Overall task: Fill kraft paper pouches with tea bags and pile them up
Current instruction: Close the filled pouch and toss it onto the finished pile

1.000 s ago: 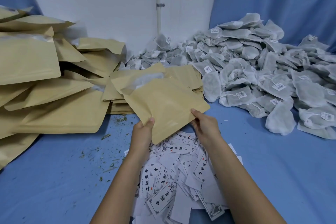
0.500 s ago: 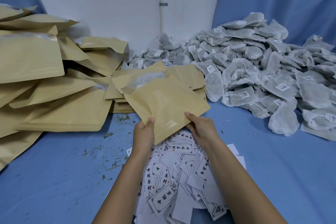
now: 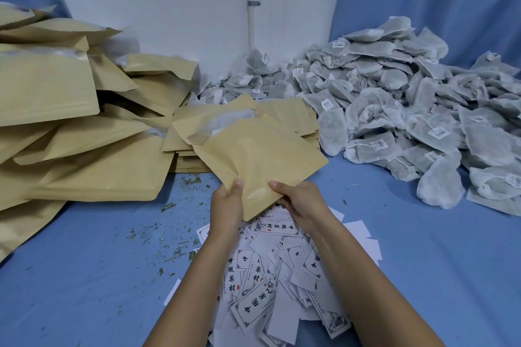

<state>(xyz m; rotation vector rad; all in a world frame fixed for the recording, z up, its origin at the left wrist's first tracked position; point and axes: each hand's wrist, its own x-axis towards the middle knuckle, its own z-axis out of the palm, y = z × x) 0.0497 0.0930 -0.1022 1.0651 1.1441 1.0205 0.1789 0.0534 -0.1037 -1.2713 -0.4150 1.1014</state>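
On my feed the plain tan kraft pouch (image 3: 259, 160) sits mid-frame, left grip (image 3: 227, 205) and right grip (image 3: 298, 203) both pinching its near corner, over white cards (image 3: 253, 284) printed 中國藥材; barcode-tagged tea bags (image 3: 394, 98) heaped upper right

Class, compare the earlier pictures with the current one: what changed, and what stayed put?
The right hand slid left along the near edge of the kraft pouch, toward the left hand. Both hands kept their grip. The tea bag heap, filled pouch pile and printed labels stayed.
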